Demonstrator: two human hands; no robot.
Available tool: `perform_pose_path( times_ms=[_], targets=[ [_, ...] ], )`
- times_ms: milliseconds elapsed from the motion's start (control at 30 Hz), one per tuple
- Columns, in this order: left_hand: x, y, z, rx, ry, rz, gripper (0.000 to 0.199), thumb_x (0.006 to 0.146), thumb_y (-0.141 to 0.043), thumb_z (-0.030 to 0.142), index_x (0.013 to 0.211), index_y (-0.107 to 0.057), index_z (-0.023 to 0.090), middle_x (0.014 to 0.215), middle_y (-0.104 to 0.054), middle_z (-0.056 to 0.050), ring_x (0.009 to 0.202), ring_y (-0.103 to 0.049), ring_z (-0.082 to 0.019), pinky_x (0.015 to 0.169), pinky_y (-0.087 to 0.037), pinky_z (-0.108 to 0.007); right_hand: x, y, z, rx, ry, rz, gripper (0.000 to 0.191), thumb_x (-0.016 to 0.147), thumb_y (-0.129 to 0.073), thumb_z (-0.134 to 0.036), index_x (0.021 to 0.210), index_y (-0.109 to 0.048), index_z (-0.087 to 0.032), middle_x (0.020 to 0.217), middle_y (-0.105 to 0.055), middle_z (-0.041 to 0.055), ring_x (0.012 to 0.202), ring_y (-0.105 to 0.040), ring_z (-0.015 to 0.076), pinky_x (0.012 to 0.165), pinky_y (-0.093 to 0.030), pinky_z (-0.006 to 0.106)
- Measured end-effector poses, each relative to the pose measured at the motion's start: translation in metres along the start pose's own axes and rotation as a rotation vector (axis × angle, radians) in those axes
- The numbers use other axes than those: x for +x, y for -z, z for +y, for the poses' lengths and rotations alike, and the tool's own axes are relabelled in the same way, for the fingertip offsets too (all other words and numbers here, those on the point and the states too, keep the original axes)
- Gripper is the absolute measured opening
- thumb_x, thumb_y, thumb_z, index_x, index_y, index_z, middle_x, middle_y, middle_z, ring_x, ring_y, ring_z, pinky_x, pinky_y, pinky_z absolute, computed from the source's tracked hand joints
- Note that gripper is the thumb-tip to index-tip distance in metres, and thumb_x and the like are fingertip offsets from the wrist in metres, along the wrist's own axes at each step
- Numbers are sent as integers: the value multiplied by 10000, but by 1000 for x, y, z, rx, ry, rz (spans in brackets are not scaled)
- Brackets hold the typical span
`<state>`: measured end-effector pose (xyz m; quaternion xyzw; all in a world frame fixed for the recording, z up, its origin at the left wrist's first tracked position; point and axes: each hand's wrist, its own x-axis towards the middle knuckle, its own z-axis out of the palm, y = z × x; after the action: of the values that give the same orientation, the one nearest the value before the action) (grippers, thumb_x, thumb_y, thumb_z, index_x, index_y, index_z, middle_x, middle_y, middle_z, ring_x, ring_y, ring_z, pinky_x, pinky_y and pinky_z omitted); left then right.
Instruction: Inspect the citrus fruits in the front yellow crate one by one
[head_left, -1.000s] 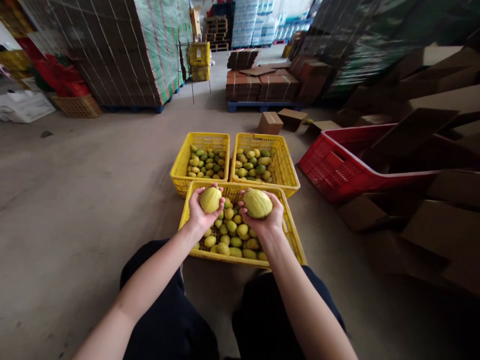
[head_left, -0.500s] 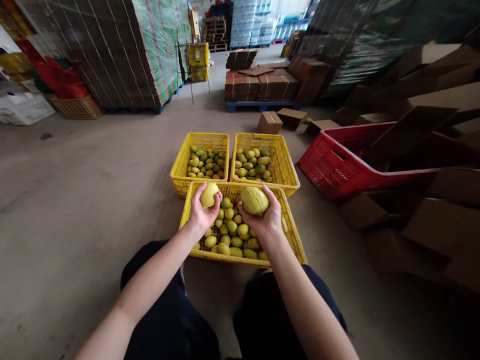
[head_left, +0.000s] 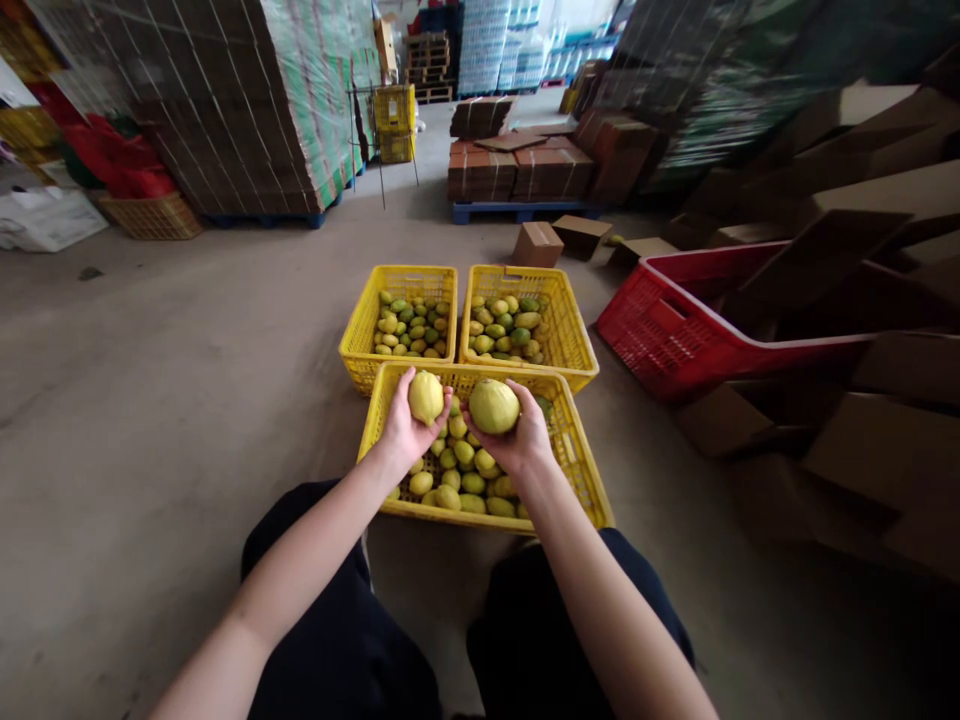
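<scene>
Above the near yellow crate (head_left: 589, 470), my left hand (head_left: 406, 425) is closed round a small yellow fruit (head_left: 426, 397). Beside it, my right hand (head_left: 527, 435) grips a larger yellow-green fruit (head_left: 493, 406). The two hands are close together, with a narrow gap between them. Below them, many yellow and green fruits (head_left: 465, 453) lie in the near crate. Two more yellow crates stand side by side just beyond it, the left one (head_left: 360, 335) and the right one (head_left: 574, 330), both holding similar fruit.
A red crate (head_left: 660, 330) with cardboard in it stands at the right, among open cardboard boxes (head_left: 885, 450). Farther off, bundled flat cardboard (head_left: 555, 168) rests on a blue pallet (head_left: 495, 212). A tall wrapped stack (head_left: 225, 110) is at the back left.
Both fruits have been turned in my hands. My right hand has moved slightly left and down, closer to my left hand, which still holds its fruit.
</scene>
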<state>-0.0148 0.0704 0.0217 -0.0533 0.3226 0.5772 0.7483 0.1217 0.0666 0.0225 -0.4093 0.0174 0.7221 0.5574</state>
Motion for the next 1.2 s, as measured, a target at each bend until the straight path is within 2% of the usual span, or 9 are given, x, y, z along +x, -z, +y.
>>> perform_pose_path(
  times_ms=[133,267,367,500,700,867,1033,1100,1200],
  targets=[
    [-3,2,2,14,47,-15,238,815,-581,343,845,-584,107,680,-612,-59,596,-595,-129,535,-532,-208,-2,-1,0,9,7,18,109,765,-572,-308,779,-572,-200,583,-642,-3,543,-610,165,490,-529,289],
    [2,8,1,25,127,-101,319,899,-422,352,887,-602,88,705,-632,-79,577,-592,-138,503,-520,-226,5,2,1,-10,-75,0,188,806,-414,-287,735,-560,-192,549,-632,46,510,-615,197,449,-507,307],
    [5,7,-1,70,113,-82,297,911,-426,338,906,-620,113,729,-642,-66,622,-625,-146,545,-538,-238,8,4,2,-30,-74,14,222,819,-359,-243,758,-565,-186,577,-649,63,498,-617,194,427,-495,298],
    [3,2,-1,80,118,-33,250,878,-503,339,898,-619,117,700,-629,-57,631,-633,-153,558,-554,-253,5,4,1,-61,-54,-8,183,814,-450,-320,783,-573,-188,576,-644,49,492,-612,189,425,-512,304],
    [-8,-1,7,18,105,-37,237,828,-560,332,855,-587,98,654,-602,-45,522,-570,-96,446,-501,-152,-5,-2,-1,-115,12,-90,185,771,-592,-362,826,-591,-186,595,-648,21,497,-609,161,401,-519,247],
    [-2,7,6,-20,45,-46,300,871,-376,274,938,-614,106,709,-646,-70,565,-608,-132,478,-517,-201,-6,-2,1,-159,14,-138,194,761,-588,-362,830,-592,-180,607,-652,42,476,-601,164,355,-471,229],
    [2,8,4,40,31,-16,297,840,-389,215,974,-631,106,751,-669,-79,600,-624,-138,515,-517,-212,3,2,6,-115,-7,-220,351,818,-395,-479,740,-566,-182,540,-615,59,355,-475,141,271,-299,214],
    [1,4,4,47,25,-11,268,851,-430,257,947,-633,110,725,-653,-66,615,-625,-138,546,-528,-220,6,2,7,-104,7,-211,301,828,-398,-433,747,-562,-193,564,-630,52,375,-498,149,291,-328,225],
    [0,0,3,49,11,33,204,827,-557,323,858,-610,129,698,-626,-51,635,-624,-143,579,-544,-242,7,0,7,-98,10,-103,194,833,-420,-323,785,-564,-202,585,-646,27,480,-589,185,366,-439,268]
  ],
)
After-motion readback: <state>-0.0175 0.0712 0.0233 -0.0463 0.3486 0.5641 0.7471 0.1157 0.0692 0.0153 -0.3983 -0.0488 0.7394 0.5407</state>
